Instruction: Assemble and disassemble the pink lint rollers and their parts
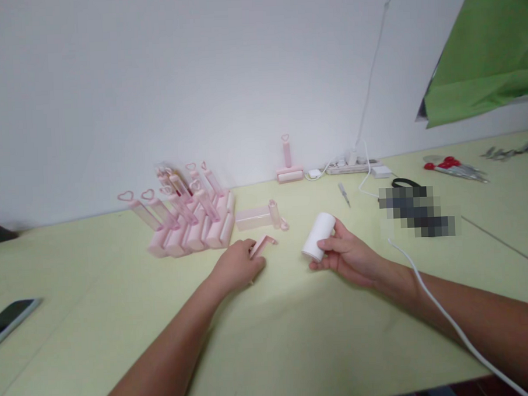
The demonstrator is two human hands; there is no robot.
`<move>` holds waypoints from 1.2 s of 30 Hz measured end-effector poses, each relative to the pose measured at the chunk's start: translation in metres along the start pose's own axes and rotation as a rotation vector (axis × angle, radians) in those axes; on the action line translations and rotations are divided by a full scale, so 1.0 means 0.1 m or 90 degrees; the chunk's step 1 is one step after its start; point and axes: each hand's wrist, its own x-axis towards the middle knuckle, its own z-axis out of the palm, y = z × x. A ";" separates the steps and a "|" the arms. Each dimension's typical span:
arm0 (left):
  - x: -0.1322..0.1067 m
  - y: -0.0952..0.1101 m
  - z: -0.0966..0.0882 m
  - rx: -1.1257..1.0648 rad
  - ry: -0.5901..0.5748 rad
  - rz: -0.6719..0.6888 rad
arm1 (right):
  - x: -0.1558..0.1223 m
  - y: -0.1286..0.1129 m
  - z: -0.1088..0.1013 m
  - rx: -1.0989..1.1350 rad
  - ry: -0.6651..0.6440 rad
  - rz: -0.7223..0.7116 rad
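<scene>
My left hand rests on the pale green table with its fingers curled around a pink plastic handle part that sticks out to the right. My right hand is closed round a white paper roll, held just above the table with one end toward me. A pink roller cover with its handle lies flat just behind the two hands.
A cluster of several pink lint rollers with heart-shaped handles lies at the back left. One pink roller stands upright by the wall. A power strip, scissors, a small tool, a white cable and a phone are around.
</scene>
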 end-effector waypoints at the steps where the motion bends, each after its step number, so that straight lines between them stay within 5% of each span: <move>1: -0.02 0.01 0.01 -0.023 -0.020 0.004 | 0.00 0.00 0.00 0.001 0.002 0.003; 6: -0.15 0.21 0.03 -0.135 -0.033 0.009 | 0.00 0.01 0.01 0.000 0.012 0.007; 10: -0.21 0.43 0.05 -0.446 -0.050 -0.064 | -0.05 0.02 0.07 -0.004 -0.007 0.022; 16: -0.24 0.65 0.21 -0.646 0.049 -0.034 | -0.16 0.05 0.20 0.003 -0.063 0.047; 26: -0.32 0.79 0.31 -0.772 0.044 0.000 | -0.25 0.15 0.28 -0.007 -0.089 0.068; 36: -0.39 0.82 0.28 -0.716 0.077 0.047 | -0.27 0.14 0.32 -0.005 -0.133 0.085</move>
